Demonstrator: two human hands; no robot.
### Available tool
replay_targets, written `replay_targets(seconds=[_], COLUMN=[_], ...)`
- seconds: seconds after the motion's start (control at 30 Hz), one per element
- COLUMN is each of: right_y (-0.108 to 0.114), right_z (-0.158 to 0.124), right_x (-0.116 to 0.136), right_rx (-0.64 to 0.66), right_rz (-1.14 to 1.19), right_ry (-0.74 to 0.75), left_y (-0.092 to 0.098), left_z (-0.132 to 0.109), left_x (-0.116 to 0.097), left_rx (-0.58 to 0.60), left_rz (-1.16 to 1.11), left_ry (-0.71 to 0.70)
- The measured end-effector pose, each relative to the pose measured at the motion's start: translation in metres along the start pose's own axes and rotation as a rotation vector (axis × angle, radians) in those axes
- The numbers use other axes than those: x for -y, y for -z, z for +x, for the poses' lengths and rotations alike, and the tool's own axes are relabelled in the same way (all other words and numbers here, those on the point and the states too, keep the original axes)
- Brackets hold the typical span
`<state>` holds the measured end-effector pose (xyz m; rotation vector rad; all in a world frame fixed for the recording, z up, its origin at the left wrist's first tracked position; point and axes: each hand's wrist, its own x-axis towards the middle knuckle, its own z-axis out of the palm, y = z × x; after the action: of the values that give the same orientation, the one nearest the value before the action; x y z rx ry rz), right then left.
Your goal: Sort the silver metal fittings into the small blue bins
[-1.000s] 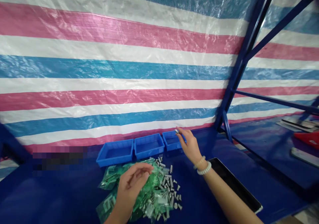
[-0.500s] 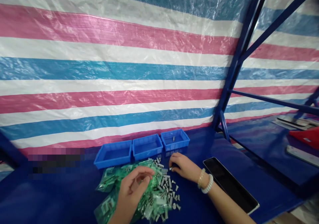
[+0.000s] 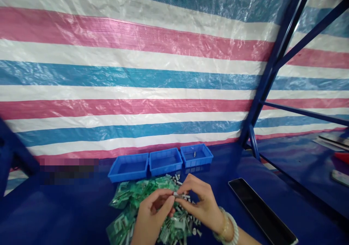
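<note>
In front of me a small silvery screw [image 3: 178, 195] is pinched at its left end between the thumb and fingertips of my left hand [image 3: 154, 214]. My right hand [image 3: 203, 203], with light bracelets on the wrist, closes its thumb and forefinger on the other end. Beneath both hands spreads a pile of green plastic bags [image 3: 147, 187] containing metal parts. Loose screws and metal pieces [image 3: 195, 223] lie at the pile's right side, partly covered by my right hand.
Three blue trays stand in a row behind the pile: left [image 3: 128, 179], middle [image 3: 166, 172] and right [image 3: 196, 162], the right one holding a small metal part. A dark-screened device [image 3: 261, 210] lies to the right on the blue table [image 3: 223, 172]. Blue metal posts [image 3: 261, 92] rise behind.
My right hand has lifted from the table and moved left, bringing the screw to my left hand. The left fingers, apart before, have closed on it. The view has shifted slightly.
</note>
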<state>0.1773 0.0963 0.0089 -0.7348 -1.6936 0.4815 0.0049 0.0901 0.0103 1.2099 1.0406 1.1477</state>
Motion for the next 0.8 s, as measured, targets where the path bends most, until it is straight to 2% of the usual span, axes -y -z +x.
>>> replay_targets(seconds=[0.17,0.23,0.3,0.37,0.43,0.53,0.63,0.7,0.77,0.8], right_y=[0.002,0.003,0.004,0.006,0.005,-0.003,-0.007,-0.003,0.009,0.017], right_z=[-0.001,-0.001,0.000,0.001,0.000,-0.004,-0.005,0.001,0.013,0.021], right_x=[0.007,0.010,0.010,0.006,0.001,-0.006,-0.009,-0.013,-0.022,-0.029], right_rx=[0.036,0.050,0.034,-0.001,-0.020,0.026,0.115,0.129,0.080,0.034], right_rz=[0.007,0.013,0.038,0.084,0.178,0.475,0.715,0.638,0.343,0.118], right_ry=[0.091,0.130,0.122,0.037,-0.121,-0.378,-0.481,-0.428,-0.314,-0.251], left_y=[-0.005,-0.006,-0.007,-0.007,-0.006,-0.004,-0.001,0.000,0.002,0.002], left_z=[-0.002,-0.003,-0.006,-0.009,-0.013,-0.019,-0.022,-0.021,-0.020,-0.019], left_x=[0.004,0.006,0.006,0.004,-0.001,-0.008,-0.010,-0.009,-0.008,-0.007], left_rx=[0.051,0.082,0.060,0.005,-0.005,0.074,0.126,0.129,0.124,0.123], left_rz=[-0.054,-0.077,-0.096,-0.070,0.005,0.170,0.330,0.379,0.390,0.398], left_ry=[0.077,0.082,0.059,-0.017,-0.159,-0.382,-0.543,-0.613,-0.640,-0.639])
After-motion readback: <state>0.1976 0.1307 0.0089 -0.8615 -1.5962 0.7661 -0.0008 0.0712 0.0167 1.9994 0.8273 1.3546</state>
